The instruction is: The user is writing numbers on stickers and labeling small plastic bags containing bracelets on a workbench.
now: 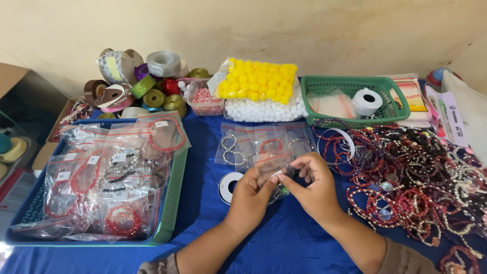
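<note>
My left hand (249,195) and my right hand (313,185) meet over the blue cloth and both pinch one small clear zip bag (271,165) with a red seal line. A dark beaded bracelet (279,192) shows just under my fingers. A small white sticker sits at my right fingertips. Just beyond my hands lie a few more clear bags with bracelets (253,144). A white tape roll (228,185) lies flat beside my left hand.
A blue tray (170,203) at left holds several bagged bracelets. A large heap of red and dark bead bracelets (411,172) covers the right. At the back: ribbon spools (137,83), a bag of yellow and white balls (261,89), a green basket (350,83) with a tape roll.
</note>
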